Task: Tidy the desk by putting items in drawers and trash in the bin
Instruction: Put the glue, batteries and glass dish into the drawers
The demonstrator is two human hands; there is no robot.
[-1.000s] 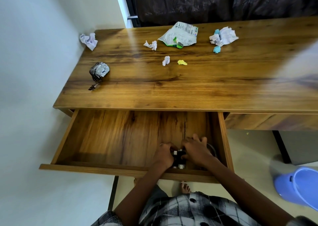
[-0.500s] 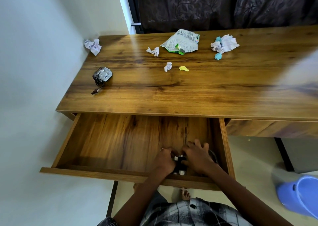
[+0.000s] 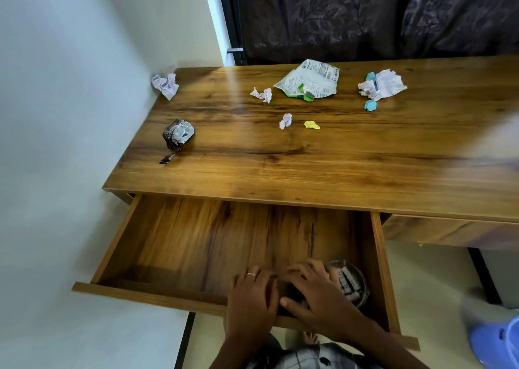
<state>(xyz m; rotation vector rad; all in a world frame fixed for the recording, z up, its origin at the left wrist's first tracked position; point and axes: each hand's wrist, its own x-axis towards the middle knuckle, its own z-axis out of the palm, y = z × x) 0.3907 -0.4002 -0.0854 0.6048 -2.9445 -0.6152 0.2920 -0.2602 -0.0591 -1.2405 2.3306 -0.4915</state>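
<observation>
While both my hands sit low in the front right corner of the open drawer (image 3: 179, 245), the small dark item they were holding between them half a second ago is no longer visible; it is either released under my palms or hidden by them, and I cannot tell which. My left hand (image 3: 252, 292) lies flat with fingers (image 3: 262, 277) extended and relaxed, gripping nothing I can confirm. My right hand (image 3: 314, 290) is spread over the same spot, fingers loosely arched, thumb pointing toward the left hand; whether anything is pinched beneath it is concealed. Just beside the right hand, against the drawer's right wall, stands a glass jar (image 3: 351, 281) with dark contents, now more exposed than before.

Assessment: the storing step appears close to complete for this item, with the drawer not yet closed.

Outstanding on the worktop (image 3: 365, 166): 1 foil ball (image 3: 178, 134) near the left edge, 1 crumpled paper (image 3: 165, 85) at the far left corner, 1 snack wrapper (image 3: 311, 82), 1 white and blue paper wad (image 3: 380, 86), and 3 small scraps, including a yellow scrap (image 3: 311, 125). A blue bin (image 3: 497, 340) stands on the floor at the right. All trash remains to be binned.
</observation>
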